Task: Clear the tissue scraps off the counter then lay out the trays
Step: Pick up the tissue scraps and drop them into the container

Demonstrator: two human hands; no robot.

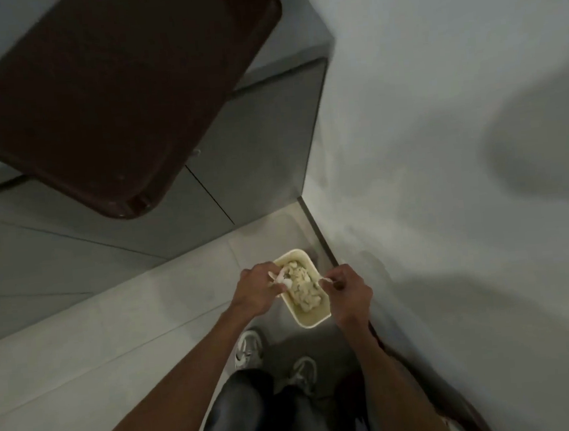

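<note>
A brown tray point(111, 103) is laid on the grey counter point(297, 28), overhanging its edge. A cream bin point(314, 321) is set on the tiled floor point(82, 353).

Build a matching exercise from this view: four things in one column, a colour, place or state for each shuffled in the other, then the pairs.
Column one
1. tray
2. bin
3. left hand
4. shoes

Column two
A. cream, on the floor by the wall, tissue scraps inside
B. pale, nearer the person than the bin
C. dark brown, overhanging the counter edge
D. pinching a white scrap at the bin's rim

Pairs: 1-C, 2-A, 3-D, 4-B
</note>
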